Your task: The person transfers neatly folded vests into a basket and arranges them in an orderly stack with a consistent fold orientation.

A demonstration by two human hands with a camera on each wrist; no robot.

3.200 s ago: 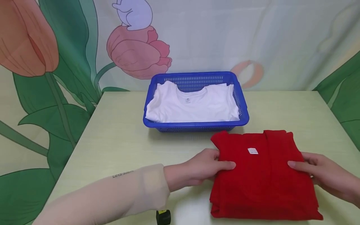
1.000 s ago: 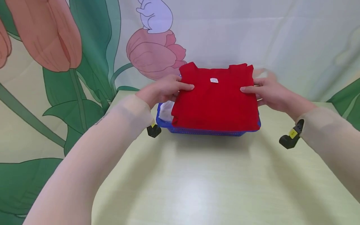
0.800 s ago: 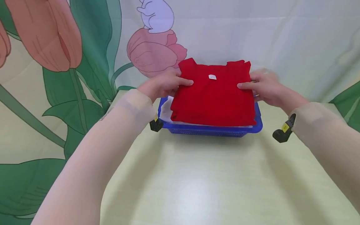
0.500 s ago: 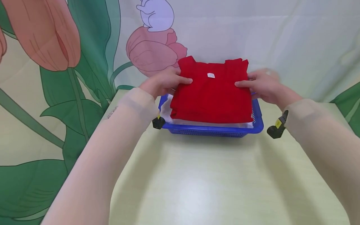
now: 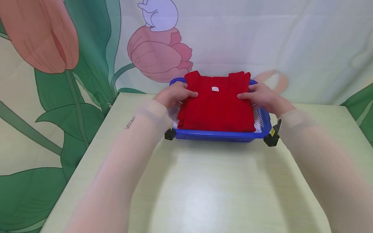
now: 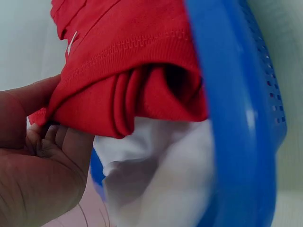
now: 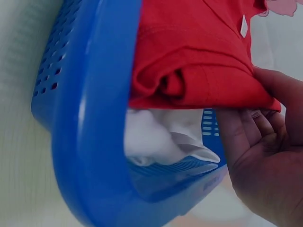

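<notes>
A folded red shirt (image 5: 217, 110) with a small white neck label lies within the rim of a blue plastic basket (image 5: 215, 134), over a folded white shirt (image 7: 151, 137). My left hand (image 5: 176, 94) pinches the red shirt's left side, thumb on top and fingers beneath the layers. On the opposite side my right hand (image 5: 262, 97) grips it the same way. In the left wrist view the rolled layers of the red shirt (image 6: 132, 94) show just above the white cloth (image 6: 156, 165). Most of the white shirt is hidden under the red one.
The basket stands on a pale green table (image 5: 209, 181), near its back edge. Behind hangs a curtain (image 5: 233, 38) printed with tulips and a white rabbit. Small black wrist devices (image 5: 272, 136) hang below both sleeves.
Both hands have carried the red shirt from the table's right front to the basket, over the white shirt. In the last half second it has sunk lower between the rims.
</notes>
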